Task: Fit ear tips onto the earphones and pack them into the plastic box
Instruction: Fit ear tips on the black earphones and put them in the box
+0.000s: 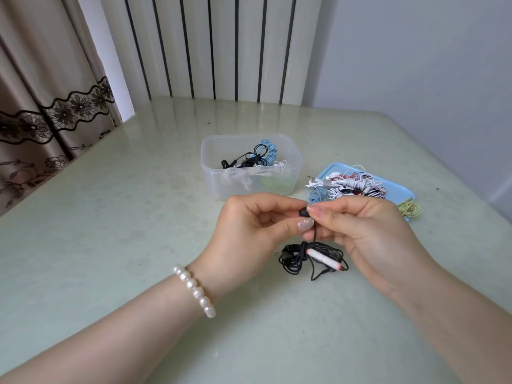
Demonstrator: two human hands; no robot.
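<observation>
Both my hands meet over the middle of the table on a black earbud. My left hand pinches it from the left with thumb and fingertips, and my right hand pinches it from the right. Its black cable bundle, with a white inline remote, hangs below my fingers onto the table. The clear plastic box stands behind my hands and holds several coiled earphones in black, blue and white.
A light blue tray at the right carries a pile of white, red and striped earphones. A yellow-green coiled earphone lies at its near edge. The pale green table meets a curtain at the left and a striped wall panel behind.
</observation>
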